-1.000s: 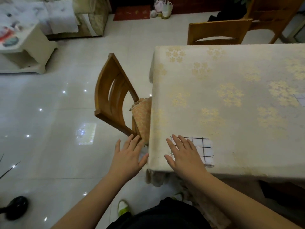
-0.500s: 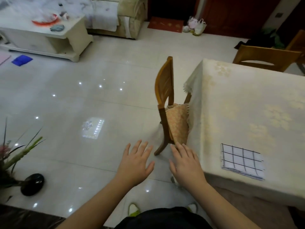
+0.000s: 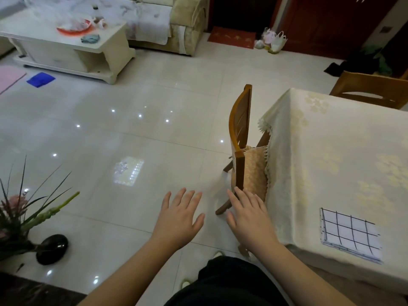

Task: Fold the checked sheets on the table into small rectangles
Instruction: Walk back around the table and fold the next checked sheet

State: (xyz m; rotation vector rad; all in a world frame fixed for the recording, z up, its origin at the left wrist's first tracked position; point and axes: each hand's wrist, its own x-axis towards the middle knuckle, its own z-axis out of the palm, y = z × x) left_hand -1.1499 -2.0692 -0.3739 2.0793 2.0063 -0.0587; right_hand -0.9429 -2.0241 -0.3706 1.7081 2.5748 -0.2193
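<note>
Right of both hands spreads the tabletop (image 3: 344, 164), its near edge carrying the folded checked sheet (image 3: 350, 234), long axis roughly along that edge. Between them stands a wooden chair (image 3: 240, 138). The right hand (image 3: 249, 219) is nearer the sheet than the left hand (image 3: 178, 219); each grip is released, fingers spread, holding nothing.

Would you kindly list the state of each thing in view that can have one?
Checked sheet: folded into a rectangle, lying flat near the table's front edge.
Left hand: open, fingers spread, held over the floor, holding nothing.
Right hand: open, fingers straight, off the table, holding nothing.
Chair: upright, pushed in against the table.
Tablecloth: spread over the table, edge hanging down.
</note>
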